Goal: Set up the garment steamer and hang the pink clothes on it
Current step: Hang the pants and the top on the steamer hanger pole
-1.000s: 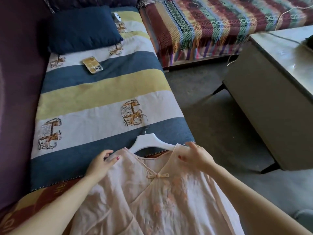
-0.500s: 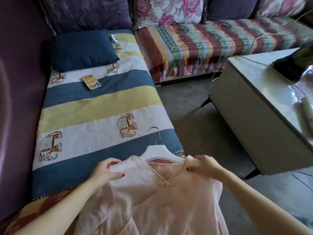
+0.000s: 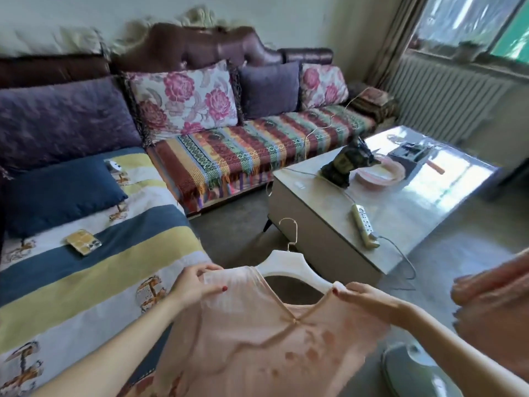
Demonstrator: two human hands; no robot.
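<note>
Head camera looks down at two bare arms that hold up a pink garment [image 3: 257, 333] on a white hanger [image 3: 289, 265]. The left hand [image 3: 194, 285] has its fingers and thumb curled around the left shoulder of the garment and pinches the cloth there. The right hand [image 3: 363, 296] grips the right shoulder, where the end of the hanger goes under the cloth; its fingers lie over the fabric and the thumb is hidden, so I cannot tell how tight the grip is. The metal hook of the hanger points up, free of any support. The garment hangs in the air between a striped bed cover [image 3: 94, 267] on the left and a low table [image 3: 372, 224] on the right. On the table lie a power strip [image 3: 363, 224] and a dark figure [image 3: 343, 164]. A phone [image 3: 84, 241] lies on the bed cover. At the lower right a rounded grey-green object [image 3: 412, 371] is partly visible; it is too blurred to name.
</note>
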